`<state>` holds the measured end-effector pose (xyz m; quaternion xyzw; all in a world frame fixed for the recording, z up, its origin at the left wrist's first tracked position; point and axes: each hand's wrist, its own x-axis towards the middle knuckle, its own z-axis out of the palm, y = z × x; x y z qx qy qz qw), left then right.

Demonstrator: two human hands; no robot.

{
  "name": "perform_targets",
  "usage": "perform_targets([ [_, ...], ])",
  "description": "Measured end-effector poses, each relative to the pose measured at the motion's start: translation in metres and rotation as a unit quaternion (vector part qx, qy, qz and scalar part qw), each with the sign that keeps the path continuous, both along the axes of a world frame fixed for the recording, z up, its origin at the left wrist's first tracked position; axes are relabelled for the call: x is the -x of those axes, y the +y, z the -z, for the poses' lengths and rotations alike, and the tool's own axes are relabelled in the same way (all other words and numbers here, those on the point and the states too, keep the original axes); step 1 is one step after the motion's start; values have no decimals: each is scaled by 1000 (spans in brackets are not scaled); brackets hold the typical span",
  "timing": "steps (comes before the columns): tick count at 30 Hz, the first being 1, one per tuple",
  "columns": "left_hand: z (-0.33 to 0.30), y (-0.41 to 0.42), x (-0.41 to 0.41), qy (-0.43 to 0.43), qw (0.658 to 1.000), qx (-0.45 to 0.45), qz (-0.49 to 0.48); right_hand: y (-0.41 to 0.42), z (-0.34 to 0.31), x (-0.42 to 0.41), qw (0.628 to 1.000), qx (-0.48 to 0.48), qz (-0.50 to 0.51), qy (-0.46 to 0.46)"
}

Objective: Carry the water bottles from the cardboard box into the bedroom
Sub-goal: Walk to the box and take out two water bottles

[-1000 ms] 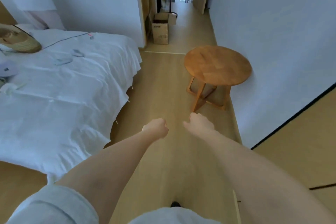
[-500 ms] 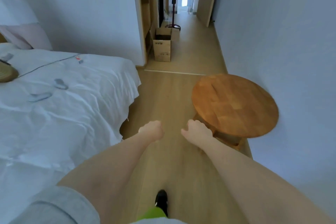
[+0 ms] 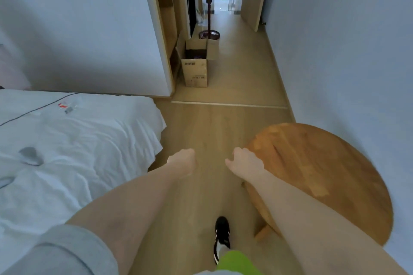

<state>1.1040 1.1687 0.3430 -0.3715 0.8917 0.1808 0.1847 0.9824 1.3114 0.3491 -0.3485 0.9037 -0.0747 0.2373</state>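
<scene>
Both arms are stretched out over the wood floor, and the left hand is balled up in a fist holding nothing, while the right hand has its fingers loosely curled, also holding nothing, right at the edge of the round wooden table at about 3 o'clock. The cardboard box sits up at 12 o'clock, past the doorway strip, flaps open against the door frame, with something dark inside that I honestly can't make out. The bed with the white sheet fills the 9 o'clock side, and a black shoe shows at 6 o'clock.
</scene>
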Motion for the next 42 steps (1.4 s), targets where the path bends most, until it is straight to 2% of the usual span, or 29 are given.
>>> perform_targets([
  [7,-20,-114,124,28,999,16,-30,-117,-16,135,1000,0,-12,-1],
  [12,-23,-191,189,19,998,18,-55,-198,-19,203,1000,7,-27,3],
  [20,-4,-339,306,-8,999,33,-30,-336,5,320,1000,8,-10,7],
  [27,-15,-481,411,-16,999,42,1,-468,4,416,999,14,33,-9],
  [33,-9,-547,503,-51,996,31,65,-540,10,503,999,-1,49,-17],
  [42,16,-644,668,-37,999,-20,-10,-648,27,679,998,-48,-9,-44],
])
